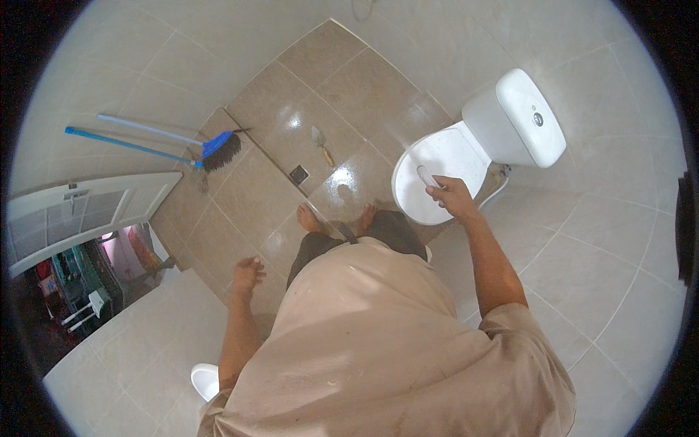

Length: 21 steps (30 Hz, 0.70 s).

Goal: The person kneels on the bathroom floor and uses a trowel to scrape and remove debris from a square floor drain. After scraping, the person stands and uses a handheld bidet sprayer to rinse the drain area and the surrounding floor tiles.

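My right hand [453, 198] is closed round a white handheld sprayer [428, 177], held above the white toilet [466, 146]. From the sprayer's head a faint pale streak, like water spray, runs toward the far wall. The toilet's lid [411, 191] is down beneath the sprayer. A white hose [496, 192] curves out near the base of the tank [513, 116]. My left hand [248, 275] hangs over the floor on the left, fingers loosely curled and a little apart, with nothing seen in it.
On the wet tiled floor [291, 102] lie a trowel [321, 146] with a wooden handle and a square drain [299, 174]. A blue broom [220, 149] and another blue-handled tool [131, 146] lean at the left wall. An open white door [95, 207] stands far left; a white basin [205, 380] is lower left.
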Available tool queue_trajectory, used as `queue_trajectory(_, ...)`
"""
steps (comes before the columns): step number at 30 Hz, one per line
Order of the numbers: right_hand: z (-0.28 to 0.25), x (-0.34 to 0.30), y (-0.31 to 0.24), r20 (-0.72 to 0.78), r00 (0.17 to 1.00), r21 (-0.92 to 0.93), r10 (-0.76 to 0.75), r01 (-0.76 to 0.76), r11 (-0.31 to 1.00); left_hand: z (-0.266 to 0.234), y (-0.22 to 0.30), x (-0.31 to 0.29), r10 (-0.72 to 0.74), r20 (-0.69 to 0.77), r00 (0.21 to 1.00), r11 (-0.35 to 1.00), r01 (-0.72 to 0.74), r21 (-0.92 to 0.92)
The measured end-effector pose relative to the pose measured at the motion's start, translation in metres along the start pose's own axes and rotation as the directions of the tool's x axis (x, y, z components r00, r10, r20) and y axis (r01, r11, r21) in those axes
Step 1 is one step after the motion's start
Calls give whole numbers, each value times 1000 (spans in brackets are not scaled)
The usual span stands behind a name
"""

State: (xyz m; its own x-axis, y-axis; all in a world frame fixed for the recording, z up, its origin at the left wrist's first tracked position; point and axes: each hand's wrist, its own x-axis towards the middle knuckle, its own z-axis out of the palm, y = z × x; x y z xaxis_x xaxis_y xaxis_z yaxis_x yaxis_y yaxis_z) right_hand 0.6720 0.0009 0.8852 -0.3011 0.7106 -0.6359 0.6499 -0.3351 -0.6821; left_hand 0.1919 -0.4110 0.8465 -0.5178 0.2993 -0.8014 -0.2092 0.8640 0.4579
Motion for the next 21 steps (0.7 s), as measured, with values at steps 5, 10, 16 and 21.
queue_trajectory(5, 1, 13, 7, -35, 994, -48, -104, 102, 994, -5, -13, 2, -79, 10, 997, 996, 78, 32)
queue_trajectory(10, -4, 8, -7, 18, 998, -30, -59, 59, 998, -4, -19, 0, -64, 9, 998, 998, 64, 1)
queue_trajectory(16, -14, 7, -20, -182, 980, 190, -80, 115, 975, 7, -3, 1, -23, 8, 1000, 1000, 23, -7)
queue_trajectory(21, -30, 10, -24, -224, 958, 340, -177, 248, 907, 5, -3, 2, -51, 20, 999, 998, 51, -23)
